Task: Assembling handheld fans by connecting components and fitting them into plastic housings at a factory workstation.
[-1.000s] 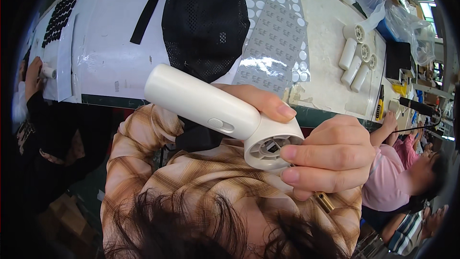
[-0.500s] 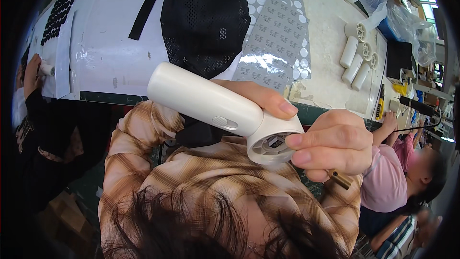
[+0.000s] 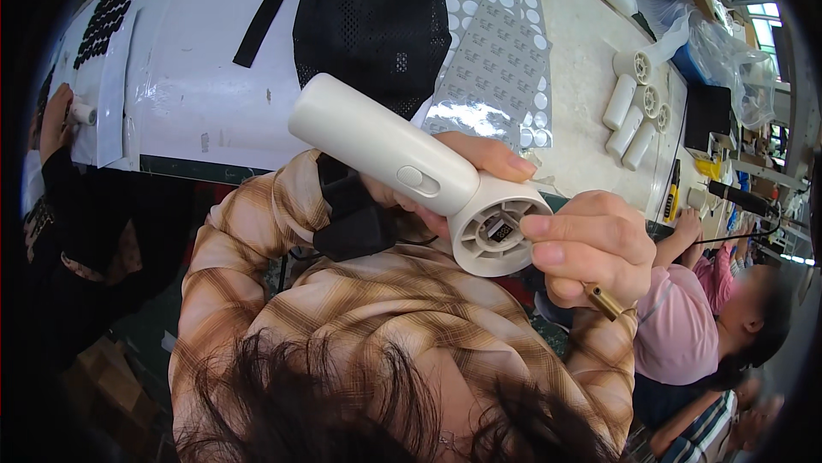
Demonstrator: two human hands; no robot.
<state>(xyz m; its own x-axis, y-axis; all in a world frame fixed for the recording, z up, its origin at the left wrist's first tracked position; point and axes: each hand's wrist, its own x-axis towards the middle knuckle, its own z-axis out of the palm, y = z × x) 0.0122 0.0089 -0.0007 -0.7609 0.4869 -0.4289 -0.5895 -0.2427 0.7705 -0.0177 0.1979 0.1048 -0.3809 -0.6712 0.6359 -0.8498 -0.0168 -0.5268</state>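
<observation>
A white handheld fan body [image 3: 385, 146] hangs tilted in front of my chest, with an oval button on its handle and an open ring head [image 3: 503, 232]. Inside the ring are spokes and a small dark part with a pale label. My left hand [image 3: 492, 156] wraps the fan from behind at its neck; most of its fingers are hidden. Beside the ring's right rim, my right hand [image 3: 595, 249] is closed, thumb and forefinger tips at the rim. A short brass-coloured rod [image 3: 604, 301] sticks out below its fingers. Whatever the fingertips pinch is hidden.
Across the table lie a black mesh bag [image 3: 368, 26] and grey sticker sheets [image 3: 488, 69]. Several white fan bodies [image 3: 629, 116] lie at the right, near a yellow-and-black cutter [image 3: 673, 189]. A co-worker in pink [image 3: 681, 317] sits right; another person's hand [image 3: 58, 116] is far left.
The fan has tilted more steeply, its handle end moving up and right. Its ring now faces me more, showing the spokes. My right hand has shifted slightly left, still at the rim.
</observation>
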